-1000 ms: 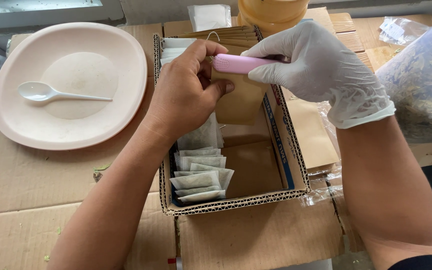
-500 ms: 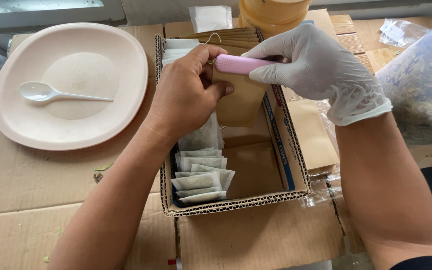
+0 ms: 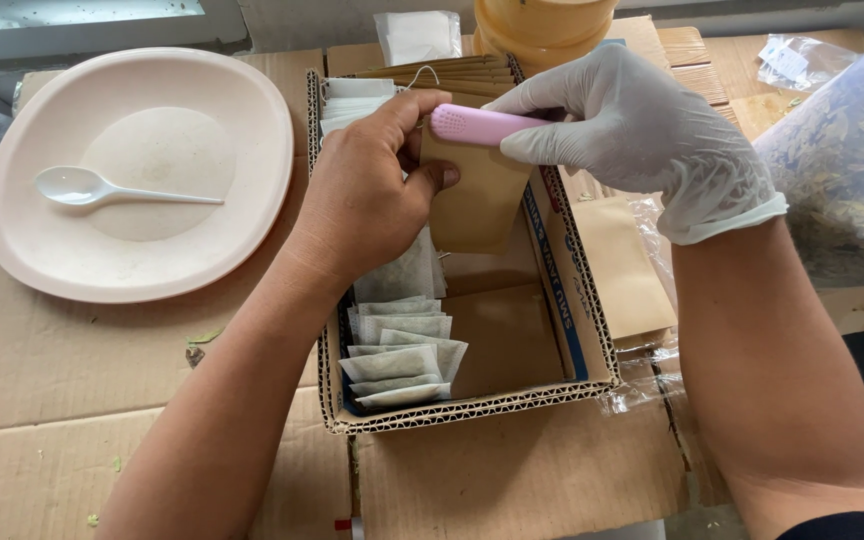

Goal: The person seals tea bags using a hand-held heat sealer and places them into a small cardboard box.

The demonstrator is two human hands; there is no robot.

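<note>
Over cardboard box, hands clamp brown sachet.

Spoon on plate, left of box; sachets in box.

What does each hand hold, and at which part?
Left hand pinches the brown paper pouch at its upper left edge; gloved right hand grips the pink tool by its right end.

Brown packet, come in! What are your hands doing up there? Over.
Left hand bare, pinching brown packet above the cardboard box. Right hand gloved, clamping pink sealer on packet's top edge. Tea bags stacked below; nothing in the way.
</note>
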